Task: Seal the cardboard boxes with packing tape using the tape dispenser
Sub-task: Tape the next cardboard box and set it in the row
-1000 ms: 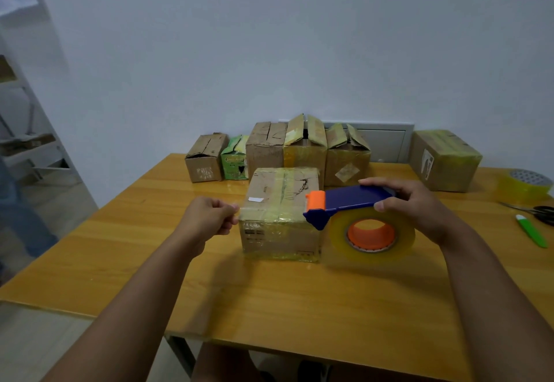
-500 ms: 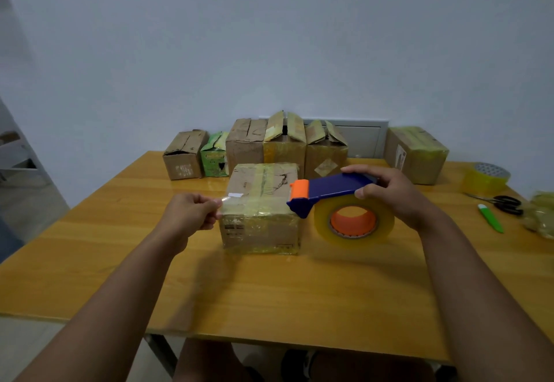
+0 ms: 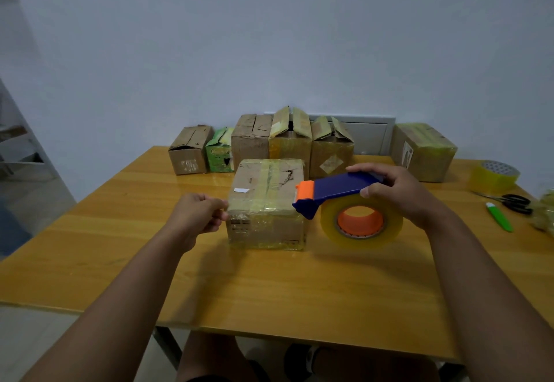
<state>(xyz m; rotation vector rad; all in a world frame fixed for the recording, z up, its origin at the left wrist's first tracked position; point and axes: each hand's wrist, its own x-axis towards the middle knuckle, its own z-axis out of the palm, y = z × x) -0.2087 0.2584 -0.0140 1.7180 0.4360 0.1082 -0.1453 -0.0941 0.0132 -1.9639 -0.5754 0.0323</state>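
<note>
Head view shows the right hand (image 3: 398, 192) gripping the blue tape dispenser (image 3: 338, 191) just right of the taped front box (image 3: 265, 203). The left hand (image 3: 196, 216) has curled fingers at the box's left edge; what it pinches I cannot tell. On the wooden table (image 3: 269, 285), by a pale wall, stand seven boxes, one spare tape roll (image 3: 493, 176), one pair of scissors (image 3: 514, 201).

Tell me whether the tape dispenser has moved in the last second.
No. The tape dispenser in the right hand keeps its orange nose at the right top edge of the front box, as before; only the camera shifted.
</note>
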